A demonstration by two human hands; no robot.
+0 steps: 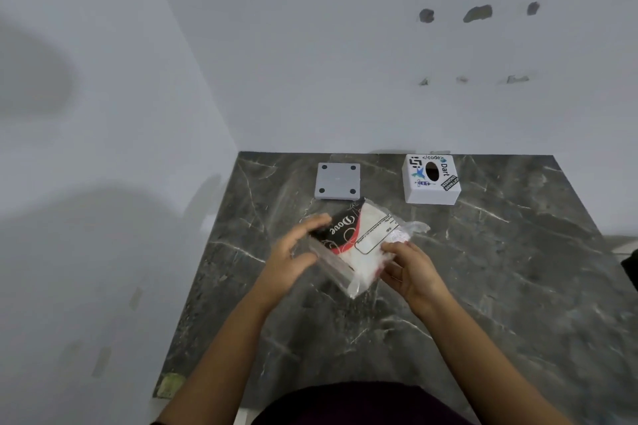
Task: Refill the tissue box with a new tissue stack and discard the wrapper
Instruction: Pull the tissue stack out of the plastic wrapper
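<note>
Head view: both hands, left hand (pixel 293 254) and right hand (pixel 411 269), grip the wrapped tissue pack (pixel 359 241), unopened; the tissue box (pixel 431 179) sits far right, its base (pixel 337 180) detached; refilling remains.

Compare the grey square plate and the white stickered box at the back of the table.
The grey base plate is flat and plain, with four dark dots at its corners; the tissue box cover is tall, white, stickered, with an oval opening on top. The plate sits left, the cover right. Both are square and rest untouched on the marble table.
</note>
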